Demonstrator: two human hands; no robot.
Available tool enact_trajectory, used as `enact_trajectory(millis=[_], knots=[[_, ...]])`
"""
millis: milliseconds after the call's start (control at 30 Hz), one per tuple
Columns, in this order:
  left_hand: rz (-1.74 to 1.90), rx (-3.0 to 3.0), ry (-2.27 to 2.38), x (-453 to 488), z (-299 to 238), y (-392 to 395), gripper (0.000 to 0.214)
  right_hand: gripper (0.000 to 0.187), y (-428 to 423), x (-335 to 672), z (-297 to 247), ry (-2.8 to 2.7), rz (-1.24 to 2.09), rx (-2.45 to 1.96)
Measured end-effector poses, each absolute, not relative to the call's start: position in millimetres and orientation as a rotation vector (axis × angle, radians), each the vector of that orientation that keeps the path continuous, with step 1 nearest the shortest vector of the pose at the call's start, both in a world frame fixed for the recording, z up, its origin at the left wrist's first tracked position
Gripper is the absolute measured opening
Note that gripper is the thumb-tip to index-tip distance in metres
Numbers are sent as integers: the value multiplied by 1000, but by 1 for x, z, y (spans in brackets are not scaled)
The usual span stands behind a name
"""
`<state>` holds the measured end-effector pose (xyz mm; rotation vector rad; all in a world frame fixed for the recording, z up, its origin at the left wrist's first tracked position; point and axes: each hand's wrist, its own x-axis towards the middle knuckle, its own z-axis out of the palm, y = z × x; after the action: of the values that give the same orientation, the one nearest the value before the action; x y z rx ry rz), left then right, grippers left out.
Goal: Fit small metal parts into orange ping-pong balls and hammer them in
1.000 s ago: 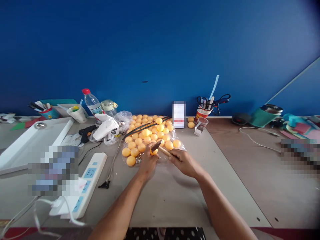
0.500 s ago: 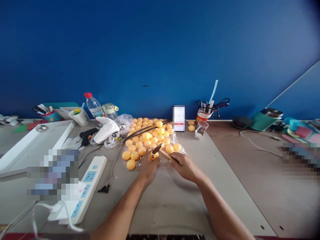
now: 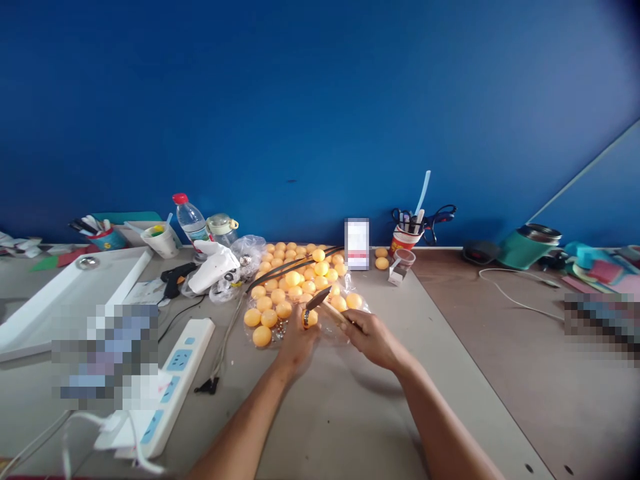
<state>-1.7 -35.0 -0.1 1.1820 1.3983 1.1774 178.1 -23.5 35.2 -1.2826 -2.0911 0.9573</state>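
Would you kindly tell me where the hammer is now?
In the head view, the hammer is near the centre: its wooden handle in the right hand, its dark head at the left hand.

White power strip at left, white tray farther left, red-capped bottle beside cream-lidded cup, green thermos right, blue wall behind.

2 hands, 1 wood-handled tool, 30+ orange balls grouped (overlap, exact no. unclear), 2 stray balls, 1 pwr strip, 1 red-capped btl..
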Motion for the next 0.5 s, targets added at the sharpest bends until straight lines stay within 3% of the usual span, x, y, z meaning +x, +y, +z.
enact_trajectory(millis=[500], knots=[[1170, 1225, 1398, -3, -1, -33, 31, 22, -22, 180, 34, -2065, 980, -1287]])
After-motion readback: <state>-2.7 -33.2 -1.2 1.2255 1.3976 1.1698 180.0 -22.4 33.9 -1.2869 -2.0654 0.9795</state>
